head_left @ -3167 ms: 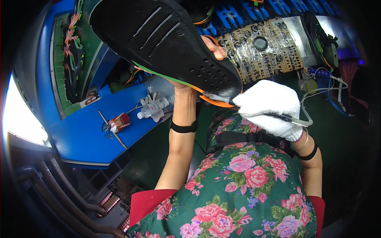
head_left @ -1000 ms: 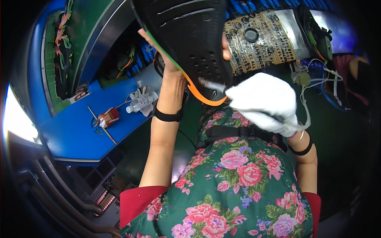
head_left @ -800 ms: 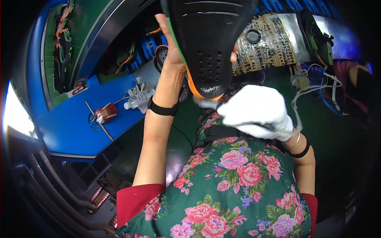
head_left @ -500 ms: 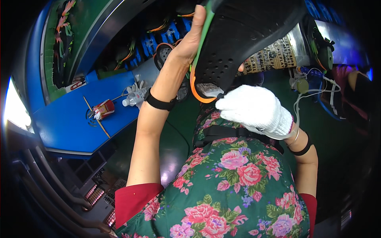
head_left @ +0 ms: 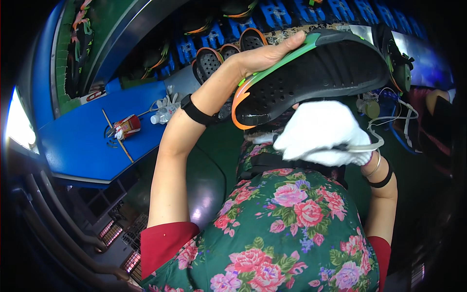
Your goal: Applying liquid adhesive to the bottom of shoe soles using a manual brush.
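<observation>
My left hand (head_left: 258, 57) grips a shoe sole (head_left: 311, 73), with the thumb along its green edge. The sole is black inside with small holes, and its rim runs from green to orange at the near end, where the inside looks wet. My right hand (head_left: 323, 132), in a white knitted glove, is closed around a small brush (head_left: 262, 138) with a pale shaft and dark bristles. The brush sits just below the orange end, apart from the inner surface. A pale tube (head_left: 374, 145) runs out from the glove. The glove hides the right fingers.
On the left, a blue table (head_left: 73, 141) bears a red can (head_left: 127, 126), a thin stick and a clear bottle (head_left: 163, 115). Several soles (head_left: 209, 63) lie beyond my left hand, before blue racks (head_left: 277, 14). A yellowish cup (head_left: 370, 108) hangs at the right among tubing.
The sole has swung from steeply upright to lying more crosswise, its far end now to the right. My gloved hand and brush have drawn from inside the orange end to below it.
</observation>
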The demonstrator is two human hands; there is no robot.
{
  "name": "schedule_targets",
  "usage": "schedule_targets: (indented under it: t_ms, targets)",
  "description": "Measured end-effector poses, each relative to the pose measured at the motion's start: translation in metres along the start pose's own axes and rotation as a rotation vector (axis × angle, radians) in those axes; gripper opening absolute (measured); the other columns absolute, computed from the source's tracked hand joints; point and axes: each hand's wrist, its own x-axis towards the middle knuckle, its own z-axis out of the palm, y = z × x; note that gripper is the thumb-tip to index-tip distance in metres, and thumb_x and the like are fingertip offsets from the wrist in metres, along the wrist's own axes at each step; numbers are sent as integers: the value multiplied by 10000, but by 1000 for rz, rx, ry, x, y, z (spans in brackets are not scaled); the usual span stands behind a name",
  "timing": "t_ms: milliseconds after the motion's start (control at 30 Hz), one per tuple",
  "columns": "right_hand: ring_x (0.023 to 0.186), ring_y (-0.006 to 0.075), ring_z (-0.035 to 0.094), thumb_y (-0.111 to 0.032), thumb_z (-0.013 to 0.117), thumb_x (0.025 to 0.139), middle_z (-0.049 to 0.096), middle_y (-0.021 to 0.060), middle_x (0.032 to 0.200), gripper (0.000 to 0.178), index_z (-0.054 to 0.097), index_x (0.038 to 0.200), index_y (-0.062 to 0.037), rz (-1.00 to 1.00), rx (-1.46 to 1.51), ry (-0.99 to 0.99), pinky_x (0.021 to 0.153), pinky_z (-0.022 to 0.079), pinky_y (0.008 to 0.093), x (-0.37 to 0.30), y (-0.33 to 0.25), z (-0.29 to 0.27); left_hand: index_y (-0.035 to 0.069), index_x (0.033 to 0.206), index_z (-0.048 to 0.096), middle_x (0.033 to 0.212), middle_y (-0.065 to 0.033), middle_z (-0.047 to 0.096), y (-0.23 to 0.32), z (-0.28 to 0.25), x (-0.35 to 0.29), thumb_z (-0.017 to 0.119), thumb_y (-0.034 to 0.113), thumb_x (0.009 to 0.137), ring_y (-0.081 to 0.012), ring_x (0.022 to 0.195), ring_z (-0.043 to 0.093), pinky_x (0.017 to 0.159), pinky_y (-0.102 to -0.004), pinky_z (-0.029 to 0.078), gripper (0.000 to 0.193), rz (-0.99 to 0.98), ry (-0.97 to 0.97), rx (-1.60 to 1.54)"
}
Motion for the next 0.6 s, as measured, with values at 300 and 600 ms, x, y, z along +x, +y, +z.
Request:
schedule_targets:
  t_ms: [300,600]
  targets:
    - [933,263,760,-99,813,849,795,102,997,146,810,990,-63,223,208,95,894,581,425,-9,-9,-23,67,1678,132,1743,-131,156,-39,-9,16,204,787,1018,-249,1611,99,1301,-383,103,980,339,57,355]
    - [912,242,749,-49,789,845,796,113,1053,182,804,1027,-52,175,-293,529,823,586,351,8,-25,-36,-40,1498,482,1392,-238,628,-108,4,-8,416,506,1082,-435,1117,685,962,-560,571,690,249,-188,-1128]
